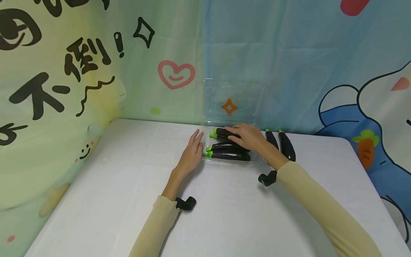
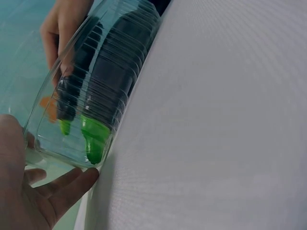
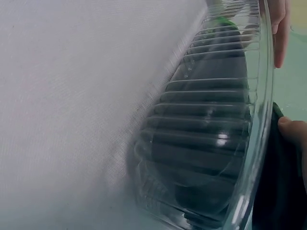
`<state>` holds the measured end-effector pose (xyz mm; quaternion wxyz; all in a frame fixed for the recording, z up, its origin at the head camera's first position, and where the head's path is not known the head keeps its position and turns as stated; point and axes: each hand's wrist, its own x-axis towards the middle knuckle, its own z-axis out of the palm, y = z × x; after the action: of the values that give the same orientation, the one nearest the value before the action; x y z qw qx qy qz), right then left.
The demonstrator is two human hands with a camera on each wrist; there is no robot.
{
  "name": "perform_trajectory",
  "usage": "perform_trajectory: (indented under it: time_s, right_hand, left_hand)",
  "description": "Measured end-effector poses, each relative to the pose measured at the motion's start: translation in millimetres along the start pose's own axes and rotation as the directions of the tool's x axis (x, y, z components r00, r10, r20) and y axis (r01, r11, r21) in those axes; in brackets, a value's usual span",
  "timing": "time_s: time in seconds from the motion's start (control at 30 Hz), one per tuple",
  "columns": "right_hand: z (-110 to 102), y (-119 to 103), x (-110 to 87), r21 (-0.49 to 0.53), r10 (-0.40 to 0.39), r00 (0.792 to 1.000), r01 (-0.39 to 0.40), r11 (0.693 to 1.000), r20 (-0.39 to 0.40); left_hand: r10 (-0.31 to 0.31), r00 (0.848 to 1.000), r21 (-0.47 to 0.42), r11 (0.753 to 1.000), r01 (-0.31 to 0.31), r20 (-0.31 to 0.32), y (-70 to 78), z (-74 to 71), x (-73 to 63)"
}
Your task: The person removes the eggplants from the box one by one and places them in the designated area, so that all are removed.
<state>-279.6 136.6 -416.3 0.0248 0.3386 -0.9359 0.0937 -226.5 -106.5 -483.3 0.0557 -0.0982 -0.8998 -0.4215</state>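
A clear plastic box [image 1: 224, 161] stands near the table's back edge with several dark eggplants lying in it, green stems to the left. My right hand [image 1: 248, 137] reaches over the box's right side and grips an eggplant [image 1: 228, 131] in the back part. Its thumb rests on dark skin in the right wrist view. Along the box's left end, my left hand [image 1: 191, 153] touches the wall with extended fingers. A front eggplant [image 1: 228, 155] lies along the near wall, also visible through the ribbed plastic in the left wrist view. The right hand hides part of the contents.
Two more eggplants, one partly behind the right forearm [image 1: 271, 138] and one farther right [image 1: 287, 145], lie on the white table [image 1: 218, 214]. The box's clear lid [image 1: 245, 92] stands raised against the printed cloth backdrop [image 1: 289, 64].
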Motion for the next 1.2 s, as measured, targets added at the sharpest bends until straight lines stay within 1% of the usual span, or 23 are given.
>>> perform_trajectory:
  time_s: [0.23,0.47,0.6,0.77,0.87,0.97,1.1,1.2]
  right_hand:
    - [1,-1,-2.7,0.033,0.045,0.998,-0.043,0.998,-0.038]
    - [0,-4,-6.5,0.039,0.035,0.992,-0.031,0.999,-0.117]
    - [-2,-6,-10.7,0.055,0.046,0.989,-0.039,0.998,-0.14]
    - [-6,-7,-17.0,0.056,0.073,0.987,-0.066,0.996,-0.14]
    - [-9,-7,-20.3,0.068,0.094,0.989,-0.087,0.994,-0.114]
    - [-13,-7,-22.3,0.112,0.122,0.989,-0.112,0.987,-0.087]
    - [-15,-7,-24.7,0.147,0.113,0.989,-0.098,0.984,-0.097]
    - [-16,-7,-28.8,0.131,0.094,0.989,-0.08,0.988,-0.111]
  left_hand:
    - [0.005,1.0,-0.003,1.0,-0.005,0.006,0.0,-0.4,-1.4]
    - [0.006,1.0,-0.002,1.0,-0.006,0.005,-0.6,-0.8,-1.0]
    - [0.006,1.0,0.001,1.0,-0.006,0.008,-0.8,-0.5,-1.1]
    - [0.006,1.0,0.008,1.0,-0.006,0.017,-0.6,0.1,-0.9]
    - [0.009,1.0,0.014,1.0,-0.01,0.017,-0.3,-0.2,-0.6]
    - [0.012,1.0,0.012,1.0,-0.012,0.012,0.0,-1.1,-0.4]
    - [0.019,1.0,0.007,1.0,-0.019,0.008,0.0,-1.9,0.4]
    - [0.016,1.0,0.005,1.0,-0.016,0.013,-0.2,-2.0,0.5]
